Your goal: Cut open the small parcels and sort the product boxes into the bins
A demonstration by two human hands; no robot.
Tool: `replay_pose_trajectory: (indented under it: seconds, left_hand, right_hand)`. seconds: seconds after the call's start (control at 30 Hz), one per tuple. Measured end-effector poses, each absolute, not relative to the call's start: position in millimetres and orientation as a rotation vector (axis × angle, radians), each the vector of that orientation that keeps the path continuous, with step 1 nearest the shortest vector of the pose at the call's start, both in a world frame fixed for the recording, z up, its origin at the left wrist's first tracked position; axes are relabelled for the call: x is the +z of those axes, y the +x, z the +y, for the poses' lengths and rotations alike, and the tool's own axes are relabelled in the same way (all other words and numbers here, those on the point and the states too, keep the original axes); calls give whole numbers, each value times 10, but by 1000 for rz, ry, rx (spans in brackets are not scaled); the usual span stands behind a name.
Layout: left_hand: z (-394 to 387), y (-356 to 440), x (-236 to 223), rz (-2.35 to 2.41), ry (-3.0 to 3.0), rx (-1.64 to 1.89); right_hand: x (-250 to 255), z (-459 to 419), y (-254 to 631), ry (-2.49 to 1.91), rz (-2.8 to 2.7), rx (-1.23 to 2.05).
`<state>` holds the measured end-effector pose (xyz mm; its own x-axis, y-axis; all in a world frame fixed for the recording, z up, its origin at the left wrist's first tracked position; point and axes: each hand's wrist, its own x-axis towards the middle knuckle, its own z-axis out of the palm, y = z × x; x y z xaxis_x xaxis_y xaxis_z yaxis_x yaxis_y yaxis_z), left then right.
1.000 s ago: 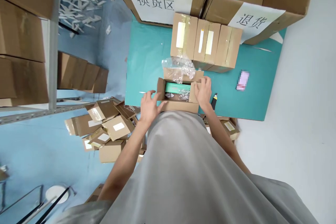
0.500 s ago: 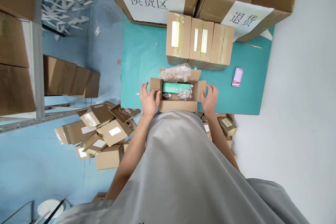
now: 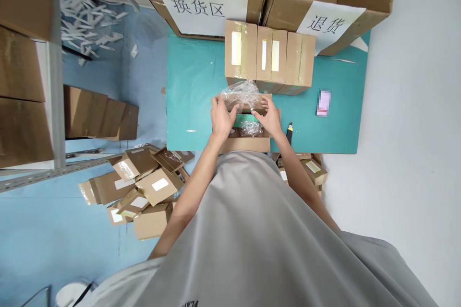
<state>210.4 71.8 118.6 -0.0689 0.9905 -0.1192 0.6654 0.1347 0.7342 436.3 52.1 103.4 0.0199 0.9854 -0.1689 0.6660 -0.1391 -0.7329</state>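
A small open cardboard box [image 3: 245, 145] stands at the table's near edge in front of me, its flaps spread. Inside lie a green box [image 3: 247, 120], partly covered by my hands, and a crumpled wad of clear plastic [image 3: 251, 128]. Over the far flap is a sheet of clear bubble wrap [image 3: 242, 90]. My left hand [image 3: 222, 116] grips its left side between thumb and fingers. On the right side, my right hand [image 3: 269, 117] pinches the sheet's edge. Beside my right forearm rests a black and yellow utility knife [image 3: 290, 133].
Three closed cartons [image 3: 270, 55] stand behind the open box. Large labelled bins [image 3: 205, 7] [image 3: 329, 24] line the table's far side. A blurred pink item [image 3: 323, 102] lies on the green table [image 3: 194, 81]. Loose cartons [image 3: 158, 183] are piled on the floor at left; shelving stands beyond.
Both hands have moved inward and forward from the box's side flaps to the bubble wrap, taking hold of it. The utility knife has come into sight by my right forearm.
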Motion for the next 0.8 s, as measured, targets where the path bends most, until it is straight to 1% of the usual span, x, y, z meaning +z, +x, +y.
replay_pose_trajectory:
  seconds: [0.1, 0.27, 0.4, 0.5, 0.6, 0.7, 0.8]
  left_hand:
    - [809, 2228, 1218, 1663, 1573, 776]
    - [787, 2434, 1346, 1417, 1416, 913]
    - [739, 2443, 1475, 1270, 1465, 879]
    - [870, 2334, 1502, 1337, 1641, 810]
    - [1114, 2251, 1414, 1477, 1814, 732]
    - [1287, 2269, 1274, 1460, 1884, 716]
    - [1299, 2325, 1196, 1416, 1920, 676]
  right_hand:
    - [1160, 529, 4245, -1790, -1730, 884]
    - [1345, 496, 4255, -1815, -1701, 782]
    - [1405, 586, 4350, -1806, -1647, 788]
    - [1424, 721, 4413, -1742, -1625, 819]
    - [1428, 866, 4448, -1668, -1631, 861]
    - [1422, 972, 4432, -1670, -1709, 882]
    - [1403, 1052, 4361, -1750, -1784, 833]
